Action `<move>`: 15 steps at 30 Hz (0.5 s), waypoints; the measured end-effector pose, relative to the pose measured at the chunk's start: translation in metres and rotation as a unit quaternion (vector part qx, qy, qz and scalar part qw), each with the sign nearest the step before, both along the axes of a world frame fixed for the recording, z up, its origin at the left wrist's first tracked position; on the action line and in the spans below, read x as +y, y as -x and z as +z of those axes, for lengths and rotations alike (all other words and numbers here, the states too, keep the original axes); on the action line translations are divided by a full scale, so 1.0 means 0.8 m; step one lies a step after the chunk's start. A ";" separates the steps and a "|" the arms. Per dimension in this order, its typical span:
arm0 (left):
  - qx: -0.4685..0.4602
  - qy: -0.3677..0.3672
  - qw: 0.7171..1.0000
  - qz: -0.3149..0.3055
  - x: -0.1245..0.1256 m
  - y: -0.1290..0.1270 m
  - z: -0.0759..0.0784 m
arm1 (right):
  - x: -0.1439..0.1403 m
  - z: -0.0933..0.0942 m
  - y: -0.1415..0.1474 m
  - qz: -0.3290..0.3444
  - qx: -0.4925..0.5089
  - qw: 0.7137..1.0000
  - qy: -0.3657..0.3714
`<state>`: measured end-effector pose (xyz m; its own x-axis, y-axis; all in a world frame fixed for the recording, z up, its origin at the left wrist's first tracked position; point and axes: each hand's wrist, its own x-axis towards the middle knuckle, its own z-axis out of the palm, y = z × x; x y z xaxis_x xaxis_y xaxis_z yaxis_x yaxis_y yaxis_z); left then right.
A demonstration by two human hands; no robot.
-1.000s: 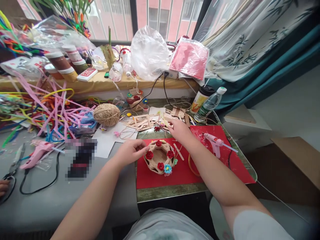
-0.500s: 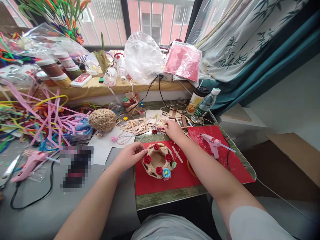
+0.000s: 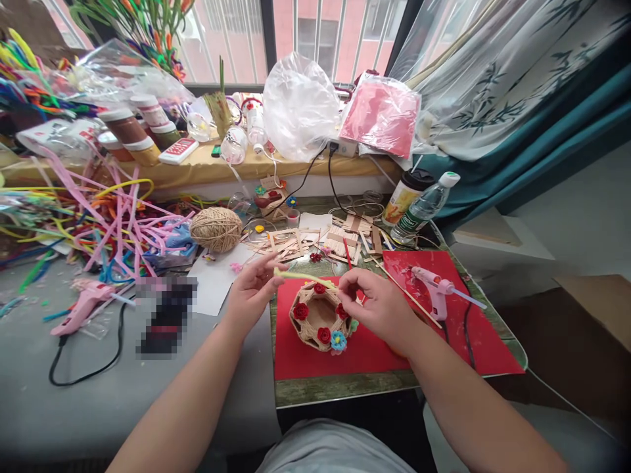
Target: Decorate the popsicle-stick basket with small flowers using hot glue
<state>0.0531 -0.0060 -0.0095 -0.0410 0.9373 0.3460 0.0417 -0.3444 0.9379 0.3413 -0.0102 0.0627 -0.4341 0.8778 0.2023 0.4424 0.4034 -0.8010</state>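
Observation:
A pale yellow pipe cleaner (image 3: 306, 276) stretches between my two hands, above the far rim of a round, twine-wrapped basket (image 3: 300, 332). My left hand (image 3: 254, 289) has its thumb and fingers around the left end. My right hand (image 3: 377, 302) pinches the other end, and its fingers partly cover the basket's right side. Red roses (image 3: 323, 335) and a blue flower (image 3: 338, 340) decorate the basket's rim. The basket rests on a red sheet (image 3: 305, 368), touched by neither hand as far as I can see.
A pink glue gun (image 3: 434, 289) lies on the sheet at right, another glue gun (image 3: 83, 305) at left. Beyond the basket are wooden sticks (image 3: 342, 243) and a twine ball (image 3: 215, 230). A water bottle (image 3: 424, 209) stands behind; pink pipe cleaners (image 3: 113, 217) heap at left.
My right hand has come back from the wooden sticks, bringing the yellow pipe cleaner over the basket. My left hand has left the basket's rim and taken the pipe cleaner's other end.

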 end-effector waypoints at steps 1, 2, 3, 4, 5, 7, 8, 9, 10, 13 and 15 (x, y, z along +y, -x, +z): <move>0.010 -0.019 1.000 0.006 -0.002 0.001 0.002 | -0.003 -0.002 -0.001 0.000 -0.003 1.000 0.002; 0.024 -0.033 0.999 0.011 -0.004 0.002 0.003 | -0.005 -0.006 -0.001 -0.003 -0.004 1.000 0.003; 0.034 -0.039 0.999 0.012 -0.005 0.002 0.005 | -0.006 -0.010 -0.002 -0.008 -0.004 1.000 0.003; 0.037 -0.038 0.999 0.011 -0.006 0.003 0.006 | -0.007 -0.015 -0.004 -0.014 -0.002 1.000 0.003; 0.032 -0.030 0.999 0.007 -0.006 0.003 0.006 | -0.007 -0.019 -0.005 -0.021 0.000 1.000 0.002; 0.009 -0.004 1.000 0.000 -0.006 0.001 0.006 | -0.007 -0.027 -0.008 -0.033 -0.001 0.999 -0.008; 0.001 0.007 1.000 -0.003 -0.005 0.000 0.006 | -0.008 -0.030 -0.009 -0.037 -0.003 0.999 -0.017; -0.002 0.015 1.000 -0.004 -0.005 -0.001 0.006 | -0.008 -0.033 -0.010 -0.040 -0.007 0.999 -0.030; -0.001 0.023 1.000 -0.006 -0.005 -0.002 0.006 | -0.008 -0.034 -0.012 -0.042 -0.010 0.998 -0.048; 0.005 0.032 0.999 -0.023 -0.006 -0.004 0.005 | -0.007 -0.038 -0.017 -0.044 -0.023 0.994 -0.102; 0.008 0.027 0.999 -0.040 -0.007 -0.004 0.004 | -0.004 -0.040 -0.022 -0.040 -0.035 0.990 -0.128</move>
